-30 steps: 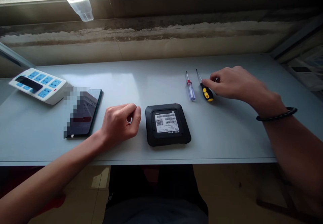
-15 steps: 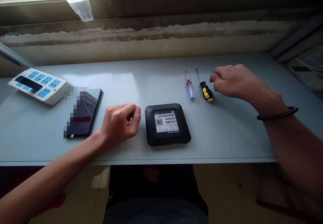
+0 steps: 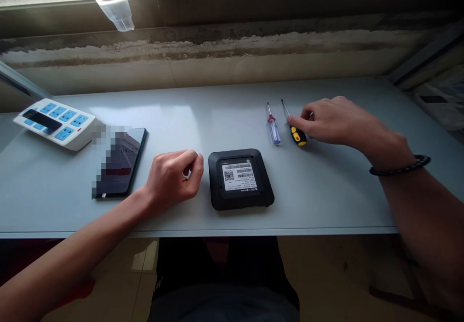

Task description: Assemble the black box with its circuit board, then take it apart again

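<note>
A flat black square box [image 3: 214,186] lies on the table before me, its white label with a QR code facing up. Just left of it rests my left hand [image 3: 176,174], curled into a loose fist with nothing visible inside. My right hand [image 3: 328,121] is over the black-and-yellow screwdriver [image 3: 297,135], its thumb stretched across the top of the handle. A gap shows between thumb and forefinger; the other fingertips are hidden. To the left of that tool lies a second screwdriver [image 3: 274,131] with a clear purplish handle and red collar.
At the left, a phone [image 3: 125,167] lies on the grey table [image 3: 224,107]. Behind it sits a white power strip [image 3: 81,136] with blue sockets and a dark slim object [image 3: 41,120] on top. A clear plastic cup [image 3: 116,11] is by the window frame.
My right hand has opened from a closed shape, its thumb reaching left onto the black-and-yellow screwdriver. My left hand, the box and both screwdrivers have stayed in place.
</note>
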`<action>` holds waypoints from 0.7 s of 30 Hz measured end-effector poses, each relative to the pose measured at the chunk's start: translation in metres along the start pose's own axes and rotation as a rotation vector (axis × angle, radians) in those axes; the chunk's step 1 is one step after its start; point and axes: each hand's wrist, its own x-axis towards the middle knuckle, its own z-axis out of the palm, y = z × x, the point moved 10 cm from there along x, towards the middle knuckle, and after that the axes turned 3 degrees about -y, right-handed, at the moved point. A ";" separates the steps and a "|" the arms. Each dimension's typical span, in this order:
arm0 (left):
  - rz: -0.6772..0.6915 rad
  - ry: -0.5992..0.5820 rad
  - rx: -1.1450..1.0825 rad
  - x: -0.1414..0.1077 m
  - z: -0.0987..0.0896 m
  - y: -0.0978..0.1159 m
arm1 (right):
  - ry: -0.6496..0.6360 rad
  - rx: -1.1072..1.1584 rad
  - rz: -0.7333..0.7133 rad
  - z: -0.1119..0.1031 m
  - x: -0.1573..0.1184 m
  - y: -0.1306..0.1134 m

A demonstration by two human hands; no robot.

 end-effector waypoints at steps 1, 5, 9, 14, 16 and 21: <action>0.001 0.001 -0.001 0.000 0.000 0.000 | -0.015 -0.013 0.007 0.002 -0.001 0.001; 0.003 0.001 0.004 0.000 0.000 0.000 | -0.091 -0.058 0.038 0.009 -0.002 0.003; -0.001 -0.009 0.008 0.001 0.001 0.000 | -0.132 -0.061 0.051 0.013 -0.002 0.003; 0.006 -0.004 0.002 0.001 0.000 0.001 | -0.154 -0.068 0.056 0.015 -0.002 0.003; 0.004 -0.005 0.000 0.000 0.000 0.001 | -0.156 -0.065 0.057 0.015 -0.001 0.004; 0.001 -0.012 0.003 0.000 0.001 0.000 | -0.137 -0.068 0.061 0.015 -0.002 0.004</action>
